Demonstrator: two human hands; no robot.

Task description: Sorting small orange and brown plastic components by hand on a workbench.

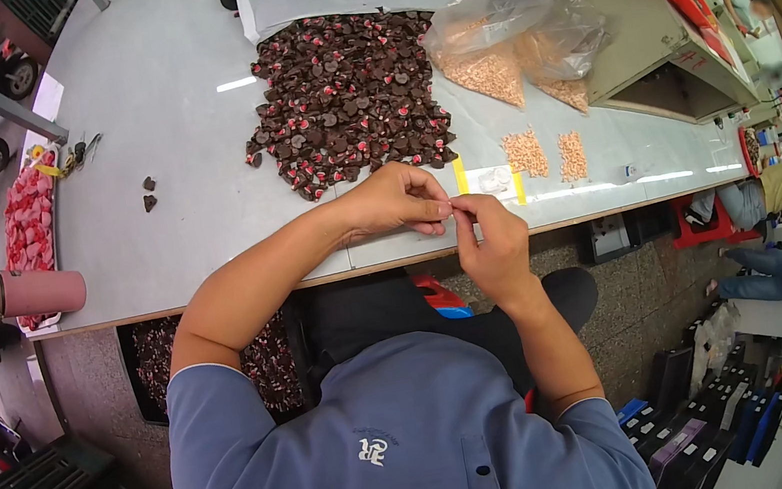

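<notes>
At the near edge of the table, my left hand [393, 202] and my right hand [494, 241] meet fingertip to fingertip. Each is closed in a pinch; whatever lies between the fingers is too small to make out. Just beyond my left hand spreads a wide heap of small dark brown pieces [344, 100], many with red and white marks. A white patch edged with yellow tape [490, 181] lies beside my right hand. Farther right are two small piles of tiny beige pieces, one nearer [526, 154] and one beyond it [572, 157].
Clear plastic bags of beige pieces [487, 73] lean by a grey metal box [661, 52]. At left stand a pink cylindrical container [39, 292] and a tray of red-pink pieces [32, 222]. Two loose dark pieces [150, 204] lie apart. Below is a crate of dark pieces [160, 355]; other people work at right.
</notes>
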